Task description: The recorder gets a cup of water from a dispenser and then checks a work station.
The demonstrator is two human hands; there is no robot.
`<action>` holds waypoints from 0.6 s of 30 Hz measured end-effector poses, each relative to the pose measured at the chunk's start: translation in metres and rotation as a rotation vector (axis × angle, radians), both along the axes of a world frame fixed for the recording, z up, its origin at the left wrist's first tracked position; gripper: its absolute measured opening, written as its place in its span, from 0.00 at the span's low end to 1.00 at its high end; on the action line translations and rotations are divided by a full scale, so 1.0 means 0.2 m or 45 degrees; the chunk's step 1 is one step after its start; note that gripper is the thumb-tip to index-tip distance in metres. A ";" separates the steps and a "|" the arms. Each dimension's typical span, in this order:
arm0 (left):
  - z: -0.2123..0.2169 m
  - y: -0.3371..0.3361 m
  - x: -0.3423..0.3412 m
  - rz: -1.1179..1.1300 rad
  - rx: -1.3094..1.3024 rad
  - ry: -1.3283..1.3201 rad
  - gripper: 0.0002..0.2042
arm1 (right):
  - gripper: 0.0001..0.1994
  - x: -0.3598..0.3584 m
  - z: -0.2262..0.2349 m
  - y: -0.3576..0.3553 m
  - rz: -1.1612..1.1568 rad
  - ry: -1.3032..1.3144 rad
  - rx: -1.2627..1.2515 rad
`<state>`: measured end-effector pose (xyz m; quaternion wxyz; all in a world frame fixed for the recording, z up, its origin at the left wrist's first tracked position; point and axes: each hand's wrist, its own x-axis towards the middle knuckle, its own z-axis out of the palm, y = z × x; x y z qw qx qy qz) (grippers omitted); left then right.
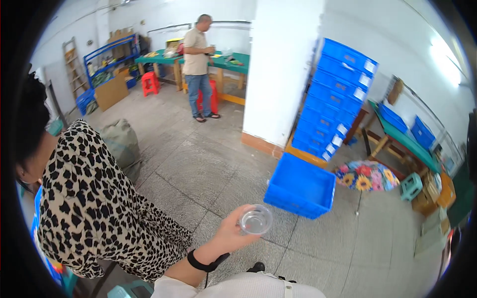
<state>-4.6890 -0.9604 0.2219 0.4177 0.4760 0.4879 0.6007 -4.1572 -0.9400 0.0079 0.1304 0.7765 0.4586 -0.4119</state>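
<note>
My left hand [229,234] is raised in front of me, low in the middle of the view, with a black band on its wrist. Its fingers grip a small clear round plastic cup [256,219] by the rim, with the cup's opening facing the camera. The cup looks empty. My right hand is out of the picture. Just left of my arm, a person in a leopard-print top [94,208] sits or bends very close.
An open blue crate [302,187] lies on the concrete floor ahead, with a tall stack of blue crates [338,99] by a white pillar [280,69]. A flowered umbrella [366,175] lies at right. Another person [198,64] stands at a green table [226,62] far back. A grey sack [120,141] sits at left.
</note>
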 end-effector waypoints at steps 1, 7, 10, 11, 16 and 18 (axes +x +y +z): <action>0.00 0.07 -0.09 0.088 -0.031 0.034 0.32 | 0.20 -0.07 0.02 0.21 0.037 -0.008 0.014; -0.09 0.41 -0.66 0.556 0.021 0.108 0.31 | 0.21 -0.66 0.06 1.24 0.203 -0.024 0.085; -0.13 0.60 -1.01 0.650 0.093 0.085 0.30 | 0.12 -1.03 -0.20 1.84 0.251 0.306 0.558; -0.16 0.65 -1.13 0.678 0.132 0.092 0.30 | 0.13 -1.26 -0.23 2.00 0.473 0.306 0.660; -0.10 0.84 -1.74 0.801 -0.059 0.239 0.29 | 0.13 -2.30 -0.17 2.31 0.657 0.455 0.693; -0.05 0.87 -1.97 0.851 -0.090 0.256 0.29 | 0.14 -2.58 -0.19 2.32 0.835 0.447 0.575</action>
